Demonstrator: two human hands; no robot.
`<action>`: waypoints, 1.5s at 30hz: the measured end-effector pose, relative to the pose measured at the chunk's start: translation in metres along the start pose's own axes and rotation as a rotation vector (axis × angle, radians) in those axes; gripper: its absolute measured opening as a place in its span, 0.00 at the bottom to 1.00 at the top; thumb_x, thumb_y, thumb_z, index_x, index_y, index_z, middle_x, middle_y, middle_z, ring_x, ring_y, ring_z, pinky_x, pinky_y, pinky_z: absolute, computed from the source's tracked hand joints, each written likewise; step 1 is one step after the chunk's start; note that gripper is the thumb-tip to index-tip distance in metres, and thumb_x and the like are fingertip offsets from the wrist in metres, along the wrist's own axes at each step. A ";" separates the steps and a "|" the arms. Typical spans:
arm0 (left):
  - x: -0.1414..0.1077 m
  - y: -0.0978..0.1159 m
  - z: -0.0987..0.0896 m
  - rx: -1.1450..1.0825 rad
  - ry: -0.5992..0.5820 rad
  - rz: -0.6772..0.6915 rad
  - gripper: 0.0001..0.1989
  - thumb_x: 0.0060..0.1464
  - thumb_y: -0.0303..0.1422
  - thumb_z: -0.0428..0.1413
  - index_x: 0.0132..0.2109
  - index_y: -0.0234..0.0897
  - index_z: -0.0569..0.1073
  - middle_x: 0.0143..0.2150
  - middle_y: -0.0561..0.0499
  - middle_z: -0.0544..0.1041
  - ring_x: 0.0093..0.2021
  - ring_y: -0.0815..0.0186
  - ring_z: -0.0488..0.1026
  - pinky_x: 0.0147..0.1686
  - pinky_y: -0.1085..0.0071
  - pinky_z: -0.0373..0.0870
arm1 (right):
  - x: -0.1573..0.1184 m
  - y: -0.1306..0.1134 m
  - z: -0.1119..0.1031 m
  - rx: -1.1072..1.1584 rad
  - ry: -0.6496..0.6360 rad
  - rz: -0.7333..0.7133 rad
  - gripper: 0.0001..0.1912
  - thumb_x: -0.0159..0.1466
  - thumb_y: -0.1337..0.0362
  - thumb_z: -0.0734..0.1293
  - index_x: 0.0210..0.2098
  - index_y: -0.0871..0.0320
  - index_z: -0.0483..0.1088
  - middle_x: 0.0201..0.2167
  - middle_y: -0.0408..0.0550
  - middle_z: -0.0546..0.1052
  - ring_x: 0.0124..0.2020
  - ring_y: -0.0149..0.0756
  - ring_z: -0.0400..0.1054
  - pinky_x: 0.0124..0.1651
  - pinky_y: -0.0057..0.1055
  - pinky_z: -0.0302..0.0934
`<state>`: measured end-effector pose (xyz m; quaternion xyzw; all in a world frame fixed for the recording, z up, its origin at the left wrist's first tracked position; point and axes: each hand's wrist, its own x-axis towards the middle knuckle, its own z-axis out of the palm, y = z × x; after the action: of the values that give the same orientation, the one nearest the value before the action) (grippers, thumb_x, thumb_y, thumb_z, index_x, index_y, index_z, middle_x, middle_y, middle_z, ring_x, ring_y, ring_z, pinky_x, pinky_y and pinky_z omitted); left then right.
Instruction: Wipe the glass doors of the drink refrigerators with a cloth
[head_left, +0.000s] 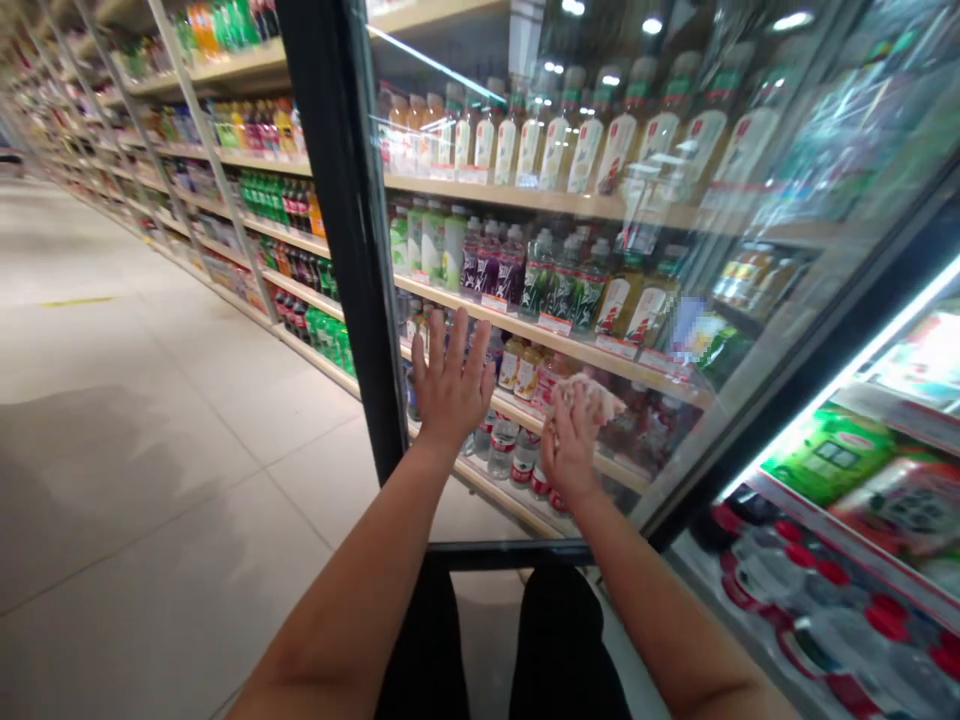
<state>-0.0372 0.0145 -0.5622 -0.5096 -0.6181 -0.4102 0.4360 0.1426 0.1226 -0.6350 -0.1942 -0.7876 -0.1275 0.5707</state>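
Note:
A glass door (510, 520) in a black frame stands swung out in front of me. My left hand (451, 385) lies flat against the pane with its fingers spread, near the left side of the frame. To the right of it, my right hand (571, 445) presses a crumpled pale cloth (592, 398) to the glass, its fingers curled over the cloth. Part of the cloth is hidden beneath the fingers. Bottles on shelves show through the pane behind both hands.
The black door frame (345, 230) rises close to my left arm. On the right, an opened cooler holds red-capped bottles (840, 620) and green packs (829, 450). Long drink shelves (262, 160) run along the left, beside a tiled floor (150, 450). My knees (559, 630) are below the door.

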 end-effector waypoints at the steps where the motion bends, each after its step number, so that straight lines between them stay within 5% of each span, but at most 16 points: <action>1: 0.000 -0.001 0.000 -0.007 0.008 0.007 0.30 0.67 0.35 0.53 0.73 0.43 0.58 0.75 0.44 0.53 0.76 0.51 0.37 0.73 0.43 0.34 | -0.003 -0.007 0.003 0.011 -0.026 -0.007 0.38 0.71 0.68 0.56 0.76 0.50 0.38 0.76 0.54 0.45 0.77 0.54 0.29 0.71 0.65 0.47; 7: -0.007 0.010 -0.003 0.000 0.123 0.102 0.31 0.68 0.34 0.51 0.74 0.39 0.54 0.75 0.39 0.53 0.76 0.50 0.39 0.72 0.43 0.44 | 0.038 -0.053 0.008 0.183 -0.028 0.139 0.34 0.75 0.61 0.51 0.76 0.47 0.31 0.78 0.49 0.36 0.77 0.51 0.24 0.73 0.67 0.38; 13: -0.029 0.031 0.008 -0.177 0.023 0.332 0.28 0.71 0.31 0.43 0.75 0.42 0.50 0.68 0.42 0.67 0.73 0.59 0.55 0.68 0.56 0.59 | 0.063 -0.086 -0.001 0.561 -0.005 0.327 0.33 0.77 0.55 0.46 0.76 0.51 0.27 0.77 0.50 0.37 0.77 0.46 0.26 0.74 0.61 0.41; 17: -0.020 0.037 0.007 -0.073 0.120 0.291 0.23 0.68 0.30 0.51 0.68 0.43 0.66 0.61 0.41 0.74 0.67 0.54 0.65 0.64 0.56 0.62 | 0.065 -0.064 -0.029 0.603 -0.105 0.196 0.33 0.76 0.53 0.52 0.76 0.52 0.38 0.76 0.50 0.46 0.76 0.40 0.40 0.75 0.45 0.49; 20: -0.003 0.036 -0.002 0.021 0.188 0.289 0.13 0.62 0.32 0.59 0.53 0.43 0.77 0.53 0.42 0.78 0.62 0.52 0.69 0.62 0.54 0.63 | 0.072 -0.031 -0.050 0.384 -0.041 0.108 0.29 0.75 0.60 0.53 0.74 0.54 0.49 0.73 0.52 0.57 0.73 0.38 0.52 0.72 0.41 0.53; 25: 0.020 0.032 -0.012 0.046 0.222 0.347 0.04 0.59 0.30 0.60 0.42 0.39 0.77 0.56 0.41 0.76 0.62 0.51 0.68 0.62 0.53 0.65 | 0.089 0.021 -0.049 -0.100 0.048 0.108 0.28 0.74 0.62 0.53 0.72 0.59 0.55 0.73 0.55 0.57 0.76 0.42 0.41 0.75 0.48 0.41; 32: 0.011 0.030 -0.005 0.058 0.000 0.538 0.20 0.62 0.25 0.55 0.57 0.48 0.77 0.54 0.45 0.79 0.52 0.54 0.74 0.55 0.57 0.71 | 0.084 0.045 -0.016 -0.227 -0.001 0.016 0.30 0.74 0.55 0.57 0.73 0.56 0.54 0.73 0.56 0.56 0.76 0.48 0.42 0.75 0.50 0.35; 36: 0.042 0.017 -0.014 0.116 0.084 0.415 0.23 0.64 0.25 0.54 0.62 0.53 0.75 0.58 0.45 0.77 0.56 0.53 0.72 0.60 0.55 0.66 | 0.082 0.046 -0.014 -0.273 0.058 -0.038 0.31 0.74 0.56 0.56 0.73 0.59 0.52 0.73 0.56 0.56 0.77 0.48 0.40 0.75 0.48 0.34; 39: 0.056 0.015 -0.018 0.156 0.177 0.244 0.24 0.65 0.27 0.53 0.65 0.48 0.72 0.67 0.42 0.69 0.65 0.48 0.65 0.63 0.50 0.60 | 0.081 0.046 -0.015 -0.293 0.065 -0.053 0.32 0.74 0.57 0.57 0.74 0.59 0.49 0.73 0.56 0.56 0.77 0.48 0.40 0.75 0.48 0.36; 42: 0.036 0.025 -0.012 0.190 0.139 0.228 0.26 0.64 0.31 0.55 0.68 0.40 0.68 0.71 0.39 0.62 0.71 0.44 0.56 0.66 0.48 0.55 | 0.080 0.047 -0.014 -0.313 0.076 -0.057 0.35 0.74 0.57 0.56 0.76 0.59 0.42 0.73 0.57 0.56 0.76 0.49 0.42 0.75 0.49 0.37; 45: 0.012 0.033 -0.003 0.198 0.055 0.345 0.24 0.63 0.33 0.58 0.66 0.46 0.71 0.71 0.44 0.64 0.73 0.46 0.54 0.67 0.51 0.53 | 0.080 0.047 -0.012 -0.329 0.102 -0.075 0.37 0.74 0.57 0.56 0.76 0.60 0.37 0.73 0.56 0.57 0.76 0.49 0.42 0.74 0.49 0.37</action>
<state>-0.0056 0.0199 -0.5481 -0.5513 -0.5468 -0.2804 0.5643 0.1525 0.1725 -0.5560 -0.2486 -0.7328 -0.2855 0.5654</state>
